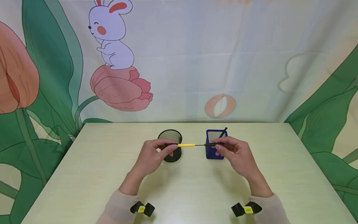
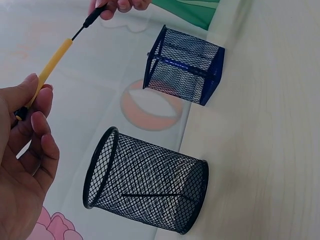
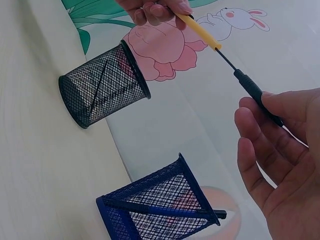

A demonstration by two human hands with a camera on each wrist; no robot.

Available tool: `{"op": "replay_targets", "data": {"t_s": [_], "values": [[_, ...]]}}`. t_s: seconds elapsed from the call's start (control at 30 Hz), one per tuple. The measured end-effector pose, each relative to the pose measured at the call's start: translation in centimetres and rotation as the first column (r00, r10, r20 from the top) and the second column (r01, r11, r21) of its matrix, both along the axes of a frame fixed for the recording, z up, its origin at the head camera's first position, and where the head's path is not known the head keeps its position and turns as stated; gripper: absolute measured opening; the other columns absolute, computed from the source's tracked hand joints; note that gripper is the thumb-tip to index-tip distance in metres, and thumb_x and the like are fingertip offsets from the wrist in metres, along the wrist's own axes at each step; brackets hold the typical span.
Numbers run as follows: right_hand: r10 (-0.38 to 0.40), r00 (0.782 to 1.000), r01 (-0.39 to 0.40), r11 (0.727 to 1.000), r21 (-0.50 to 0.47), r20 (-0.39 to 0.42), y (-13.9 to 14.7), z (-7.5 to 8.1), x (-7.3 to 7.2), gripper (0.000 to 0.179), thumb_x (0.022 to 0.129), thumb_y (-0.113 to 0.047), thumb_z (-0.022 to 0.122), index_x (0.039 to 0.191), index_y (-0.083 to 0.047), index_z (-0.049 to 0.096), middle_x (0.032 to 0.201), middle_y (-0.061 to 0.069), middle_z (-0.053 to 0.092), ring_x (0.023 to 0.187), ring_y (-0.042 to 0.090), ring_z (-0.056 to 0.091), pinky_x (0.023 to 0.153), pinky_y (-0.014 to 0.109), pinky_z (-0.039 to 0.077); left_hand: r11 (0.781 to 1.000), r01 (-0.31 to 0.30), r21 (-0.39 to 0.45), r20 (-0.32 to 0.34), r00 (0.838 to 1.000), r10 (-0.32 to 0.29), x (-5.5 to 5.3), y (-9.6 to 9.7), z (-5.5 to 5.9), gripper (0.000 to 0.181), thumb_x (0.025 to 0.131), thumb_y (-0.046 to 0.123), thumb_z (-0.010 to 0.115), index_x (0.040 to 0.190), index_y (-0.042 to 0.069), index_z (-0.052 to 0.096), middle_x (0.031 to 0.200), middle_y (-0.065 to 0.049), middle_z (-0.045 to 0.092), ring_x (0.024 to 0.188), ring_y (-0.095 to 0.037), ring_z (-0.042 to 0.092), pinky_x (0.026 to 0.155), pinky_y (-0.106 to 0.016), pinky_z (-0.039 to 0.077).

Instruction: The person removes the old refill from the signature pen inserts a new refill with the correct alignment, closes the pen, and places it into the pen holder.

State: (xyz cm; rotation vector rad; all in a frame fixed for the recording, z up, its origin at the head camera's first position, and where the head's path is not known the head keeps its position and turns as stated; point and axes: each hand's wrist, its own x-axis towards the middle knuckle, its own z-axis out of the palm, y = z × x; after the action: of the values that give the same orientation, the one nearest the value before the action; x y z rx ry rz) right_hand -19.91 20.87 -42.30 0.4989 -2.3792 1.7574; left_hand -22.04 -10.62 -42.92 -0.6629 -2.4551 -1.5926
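Between the two hands, level above the table, is a pen pulled partly apart. My left hand [image 1: 150, 157] pinches its yellow barrel [image 1: 186, 145] near the black end. On the other side, my right hand [image 1: 237, 157] pinches the black grip section [image 3: 251, 89] between thumb and fingers. A thin dark refill [image 3: 227, 60] bridges the gap, one end at the barrel's mouth and the other in the grip section. Behind the left hand stands a round black mesh pen holder [image 2: 145, 175]. Behind the right one is a square blue mesh pen holder [image 1: 210, 153].
A dark pen [image 3: 221, 214] leans inside the blue holder, its end over the rim. Through the black mesh shows a thin dark stick [image 2: 150, 195]. Both holders stand upright on the pale wooden table [image 1: 92, 174], before a printed curtain [image 1: 179, 62].
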Motion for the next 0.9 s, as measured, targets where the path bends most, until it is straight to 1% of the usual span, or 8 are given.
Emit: {"op": "replay_targets", "data": {"t_s": [0.1, 0.2, 0.33, 0.4, 0.57, 0.63, 0.8, 0.9], "values": [[-0.006, 1.0, 0.006, 1.0, -0.009, 0.004, 0.15, 0.02, 0.02, 0.017, 0.1, -0.009, 0.069, 0.115, -0.004, 0.075, 0.093, 0.0, 0.074, 0.081, 0.024, 0.074, 0.078, 0.026, 0.061, 1.0, 0.002, 0.006, 0.001, 1.0, -0.002, -0.03, -0.09, -0.02, 0.014, 0.095, 0.023, 0.076, 0.105, 0.014, 0.081, 0.075, 0.002, 0.073, 0.072, -0.011, 0.066, 0.066, -0.026, 0.049], [-0.011, 1.0, 0.011, 1.0, -0.017, 0.009, 0.29, 0.03, 0.02, 0.016, 0.1, -0.009, 0.069, 0.114, -0.004, 0.075, 0.091, -0.001, 0.074, 0.08, 0.02, 0.074, 0.079, 0.025, 0.061, 1.0, 0.003, 0.009, 0.002, 1.0, -0.003, -0.01, -0.12, 0.03, 0.015, 0.095, 0.023, 0.076, 0.106, 0.013, 0.081, 0.075, 0.002, 0.073, 0.073, -0.011, 0.066, 0.065, -0.025, 0.049], [-0.006, 1.0, 0.006, 1.0, -0.021, -0.005, 0.42, 0.03, 0.0, 0.016, 0.1, -0.008, 0.068, 0.114, -0.003, 0.075, 0.09, -0.004, 0.074, 0.078, 0.011, 0.072, 0.078, 0.025, 0.061, 1.0, -0.007, 0.006, 0.009, 1.0, 0.006, -0.02, -0.27, 0.02, 0.014, 0.095, 0.024, 0.076, 0.106, 0.017, 0.081, 0.075, 0.003, 0.073, 0.074, -0.01, 0.067, 0.065, -0.025, 0.048], [-0.005, 1.0, 0.005, 1.0, -0.025, -0.009, 0.48, 0.05, 0.01, 0.016, 0.1, -0.008, 0.069, 0.114, -0.002, 0.074, 0.09, -0.005, 0.074, 0.078, 0.01, 0.072, 0.079, 0.025, 0.061, 1.0, -0.011, 0.005, 0.014, 1.0, 0.011, -0.03, -0.37, 0.03, 0.014, 0.095, 0.024, 0.076, 0.107, 0.018, 0.081, 0.075, 0.003, 0.073, 0.074, -0.011, 0.068, 0.066, -0.026, 0.048], [-0.001, 1.0, 0.001, 0.999, -0.042, -0.007, 0.55, 0.13, 0.07, 0.017, 0.1, -0.007, 0.068, 0.114, 0.0, 0.074, 0.091, -0.007, 0.074, 0.078, 0.01, 0.072, 0.08, 0.026, 0.062, 1.0, -0.008, 0.013, 0.018, 1.0, 0.008, -0.09, -0.46, 0.05, 0.014, 0.096, 0.024, 0.076, 0.108, 0.019, 0.081, 0.075, 0.003, 0.073, 0.077, -0.023, 0.071, 0.067, -0.025, 0.048], [0.004, 1.0, -0.004, 0.999, -0.049, -0.008, 0.56, 0.12, 0.07, 0.017, 0.1, -0.007, 0.068, 0.114, 0.001, 0.073, 0.091, -0.006, 0.074, 0.078, 0.01, 0.072, 0.08, 0.027, 0.062, 1.0, -0.007, 0.014, 0.014, 1.0, 0.007, -0.13, -0.49, 0.01, 0.014, 0.096, 0.025, 0.076, 0.108, 0.019, 0.081, 0.075, 0.002, 0.073, 0.078, -0.026, 0.071, 0.067, -0.025, 0.048], [0.009, 1.0, -0.009, 0.998, -0.068, -0.013, 0.66, 0.06, -0.02, 0.018, 0.1, -0.006, 0.068, 0.115, 0.002, 0.073, 0.091, -0.006, 0.074, 0.078, 0.011, 0.072, 0.08, 0.027, 0.062, 1.0, -0.011, 0.012, 0.005, 1.0, 0.011, -0.17, -0.58, -0.05, 0.013, 0.096, 0.025, 0.076, 0.107, 0.02, 0.081, 0.075, 0.003, 0.073, 0.076, -0.016, 0.07, 0.065, -0.025, 0.046], [0.009, 1.0, -0.01, 0.997, -0.073, -0.014, 0.76, 0.03, -0.09, 0.018, 0.1, -0.006, 0.068, 0.115, 0.003, 0.073, 0.092, -0.005, 0.075, 0.078, 0.014, 0.073, 0.08, 0.027, 0.062, 1.0, -0.016, 0.011, 0.01, 1.0, 0.016, -0.19, -0.64, -0.05, 0.012, 0.096, 0.025, 0.076, 0.105, 0.021, 0.081, 0.075, 0.003, 0.072, 0.075, -0.013, 0.069, 0.065, -0.025, 0.045]]}}
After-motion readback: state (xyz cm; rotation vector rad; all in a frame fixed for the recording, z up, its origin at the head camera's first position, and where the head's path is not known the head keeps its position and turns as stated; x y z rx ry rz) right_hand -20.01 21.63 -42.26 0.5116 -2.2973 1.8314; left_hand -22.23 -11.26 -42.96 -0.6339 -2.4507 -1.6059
